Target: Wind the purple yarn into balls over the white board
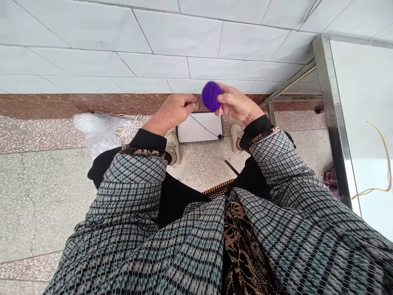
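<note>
A round ball of purple yarn (210, 96) is gripped in my right hand (235, 102), the thumb on its near side. My left hand (176, 110) pinches the purple strand (199, 98) a little to the left of the ball. From under the left fingers the same strand runs down and right to a small purple ball (220, 136). That small ball rests at the lower right corner of a white, dark-edged tray or board (196, 128) on the floor, between my shoes.
On the floor at left lies a clear plastic bag with white yarn (95, 127). A metal-framed table (334, 110) stands at right, a yellow cord (385, 155) on its white top. Ahead rises a tiled wall (172, 35). A dark stick (231, 167) lies near my knees.
</note>
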`<move>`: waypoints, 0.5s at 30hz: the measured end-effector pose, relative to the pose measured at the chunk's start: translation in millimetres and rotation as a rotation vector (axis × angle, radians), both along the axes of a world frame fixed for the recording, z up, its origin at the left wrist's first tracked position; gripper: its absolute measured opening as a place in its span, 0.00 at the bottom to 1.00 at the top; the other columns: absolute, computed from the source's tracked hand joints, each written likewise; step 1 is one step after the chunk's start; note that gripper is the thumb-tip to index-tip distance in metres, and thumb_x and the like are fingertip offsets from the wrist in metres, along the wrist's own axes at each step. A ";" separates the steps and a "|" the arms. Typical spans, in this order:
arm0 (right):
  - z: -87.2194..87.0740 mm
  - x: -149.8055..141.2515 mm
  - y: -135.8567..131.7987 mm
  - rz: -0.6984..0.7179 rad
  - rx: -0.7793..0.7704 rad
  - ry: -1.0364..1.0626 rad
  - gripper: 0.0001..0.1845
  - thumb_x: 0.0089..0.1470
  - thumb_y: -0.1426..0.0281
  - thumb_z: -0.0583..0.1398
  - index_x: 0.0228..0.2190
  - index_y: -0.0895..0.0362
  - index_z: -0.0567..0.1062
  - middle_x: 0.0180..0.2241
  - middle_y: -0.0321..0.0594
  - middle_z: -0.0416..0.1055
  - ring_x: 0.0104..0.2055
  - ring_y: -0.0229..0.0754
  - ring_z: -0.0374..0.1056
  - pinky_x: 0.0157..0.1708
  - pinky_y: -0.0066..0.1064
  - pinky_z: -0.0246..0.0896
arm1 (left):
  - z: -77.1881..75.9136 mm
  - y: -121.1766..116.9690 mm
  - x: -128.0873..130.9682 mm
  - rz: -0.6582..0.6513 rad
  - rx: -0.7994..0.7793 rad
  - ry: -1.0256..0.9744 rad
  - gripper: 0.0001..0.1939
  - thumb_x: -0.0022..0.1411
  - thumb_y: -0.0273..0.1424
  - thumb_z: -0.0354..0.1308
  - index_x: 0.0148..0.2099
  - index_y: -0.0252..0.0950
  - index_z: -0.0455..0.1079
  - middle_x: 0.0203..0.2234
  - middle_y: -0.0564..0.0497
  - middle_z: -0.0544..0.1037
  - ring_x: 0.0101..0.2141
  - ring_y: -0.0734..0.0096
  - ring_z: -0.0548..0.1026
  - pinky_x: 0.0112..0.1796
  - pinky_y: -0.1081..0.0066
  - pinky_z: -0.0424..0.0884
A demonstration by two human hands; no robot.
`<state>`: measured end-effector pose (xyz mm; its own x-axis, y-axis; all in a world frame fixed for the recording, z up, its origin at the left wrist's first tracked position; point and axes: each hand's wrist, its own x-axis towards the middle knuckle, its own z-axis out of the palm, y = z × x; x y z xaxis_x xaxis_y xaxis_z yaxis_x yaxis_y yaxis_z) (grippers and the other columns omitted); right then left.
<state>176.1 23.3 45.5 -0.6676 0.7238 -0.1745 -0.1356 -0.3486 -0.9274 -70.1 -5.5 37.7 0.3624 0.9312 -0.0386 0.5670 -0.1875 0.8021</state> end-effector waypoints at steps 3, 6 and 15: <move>2.0 -11.0 6.0 -0.259 -0.011 -0.038 0.24 0.67 0.58 0.73 0.45 0.52 0.64 0.33 0.30 0.69 0.31 0.34 0.67 0.34 0.24 0.66 | -3.1 -5.3 7.9 -0.081 0.004 0.048 0.10 0.67 0.35 0.58 0.33 0.40 0.76 0.25 0.52 0.75 0.32 0.65 0.72 0.40 0.66 0.70; 0.1 -24.0 12.1 -0.405 -0.003 -0.255 0.16 0.73 0.68 0.67 0.47 0.51 0.63 0.34 0.31 0.72 0.29 0.34 0.65 0.29 0.24 0.64 | 3.2 -10.8 14.3 -0.213 -0.022 0.083 0.10 0.66 0.34 0.59 0.32 0.39 0.77 0.24 0.53 0.75 0.29 0.68 0.71 0.39 0.67 0.70; 1.2 -22.2 3.5 0.422 0.143 -0.358 0.19 0.54 0.81 0.71 0.44 0.58 0.75 0.32 0.32 0.71 0.26 0.33 0.66 0.24 0.21 0.62 | 19.4 -9.5 -17.8 0.049 0.058 0.077 0.09 0.66 0.32 0.58 0.37 0.36 0.78 0.32 0.50 0.81 0.37 0.64 0.76 0.45 0.66 0.73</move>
